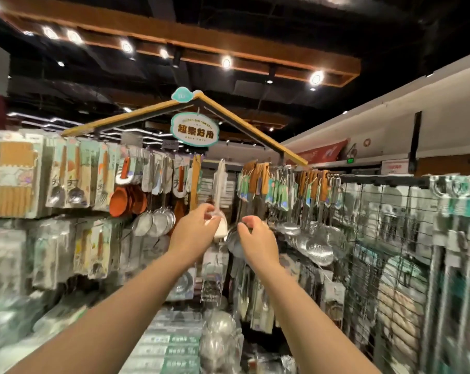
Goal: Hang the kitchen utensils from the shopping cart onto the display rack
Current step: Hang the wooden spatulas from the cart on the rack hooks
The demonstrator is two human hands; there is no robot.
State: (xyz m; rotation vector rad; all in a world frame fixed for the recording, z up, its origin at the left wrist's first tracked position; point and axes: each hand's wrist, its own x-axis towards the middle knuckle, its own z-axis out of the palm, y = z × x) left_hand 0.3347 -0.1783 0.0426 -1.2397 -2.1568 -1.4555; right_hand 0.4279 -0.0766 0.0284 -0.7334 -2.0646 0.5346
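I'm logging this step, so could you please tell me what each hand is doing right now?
Left hand: grips the long white plastic utensil.
Right hand: fingers curled by a shiny steel ladle; grip cannot be told.

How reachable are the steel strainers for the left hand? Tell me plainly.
Probably yes: the strainers hang close beside the left hand, nothing between, though it grips the white utensil.

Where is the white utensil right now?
Head view, centre: the white utensil stands upright below the oval sign, its lower end in the left hand.
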